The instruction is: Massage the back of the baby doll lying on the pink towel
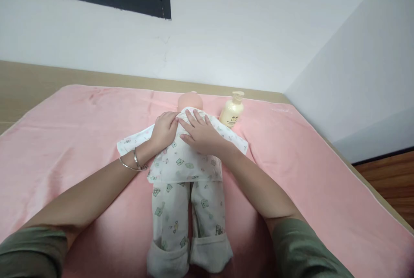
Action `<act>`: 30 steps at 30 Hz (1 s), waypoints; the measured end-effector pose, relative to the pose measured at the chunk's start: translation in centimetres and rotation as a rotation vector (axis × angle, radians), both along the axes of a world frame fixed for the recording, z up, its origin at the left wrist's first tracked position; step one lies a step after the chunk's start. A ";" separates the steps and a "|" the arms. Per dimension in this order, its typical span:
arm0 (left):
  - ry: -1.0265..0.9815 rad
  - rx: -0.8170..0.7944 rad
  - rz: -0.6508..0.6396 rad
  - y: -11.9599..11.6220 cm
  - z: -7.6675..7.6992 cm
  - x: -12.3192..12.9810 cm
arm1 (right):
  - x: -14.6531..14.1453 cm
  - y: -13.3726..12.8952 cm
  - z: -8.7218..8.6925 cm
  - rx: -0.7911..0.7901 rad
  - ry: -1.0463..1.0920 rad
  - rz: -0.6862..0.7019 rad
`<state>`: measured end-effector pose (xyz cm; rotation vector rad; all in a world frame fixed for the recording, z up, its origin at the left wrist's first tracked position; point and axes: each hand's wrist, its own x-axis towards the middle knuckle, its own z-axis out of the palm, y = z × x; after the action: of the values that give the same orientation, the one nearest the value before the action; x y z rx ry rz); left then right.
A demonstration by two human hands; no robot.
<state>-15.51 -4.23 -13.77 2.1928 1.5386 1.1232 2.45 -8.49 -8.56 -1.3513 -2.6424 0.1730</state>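
Observation:
A baby doll (190, 102) in a white printed top (184, 163) and matching trousers (173, 217) lies stretched out on a pink blanket, its head away from me. Its face is not visible. My left hand (164, 130) rests on the upper left of the top, with the fingers extended along the shoulder. Across the upper middle of the top lies my right hand (201, 133), flat with its fingers spread. The fingertips of both hands come close together near the doll's neck. Neither hand grips anything.
A cream pump bottle (232, 112) stands, slightly tilted, right of the doll's head. The pink blanket (307, 174) covers most of the wooden surface (29, 83). A white wall (226, 27) rises behind, with a dark window frame (129, 1) at upper left.

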 end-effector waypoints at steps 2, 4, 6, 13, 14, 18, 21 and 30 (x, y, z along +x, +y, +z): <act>-0.024 -0.010 0.007 0.0 0.4 -0.4 | 1.5 -0.4 1.6 -0.013 -0.036 0.034; -0.043 0.062 0.053 -0.8 1.1 -0.2 | 3.5 -0.9 3.7 -0.004 -0.033 0.034; -0.067 0.171 0.064 -2.0 2.2 1.1 | 5.6 -1.3 5.9 0.042 0.054 0.014; -0.471 -0.139 -0.174 -0.1 8.9 10.2 | 10.5 0.2 8.9 0.358 0.397 -0.284; -0.561 -0.202 -0.183 1.2 9.7 11.4 | 10.6 0.6 8.7 0.371 0.410 -0.293; -0.768 -0.534 -0.294 5.8 11.7 14.0 | 10.1 2.4 7.5 0.401 0.438 -0.309; -0.861 -0.662 -0.395 6.7 11.7 14.6 | 9.7 3.8 6.3 0.394 0.419 -0.356; -0.921 -0.634 -0.434 5.5 11.0 14.7 | 9.6 5.0 4.8 0.291 0.287 -0.373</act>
<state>-0.77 1.26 -2.76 1.2021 0.7897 1.0560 12.02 -3.50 -3.81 -1.5491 -2.0485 -0.0605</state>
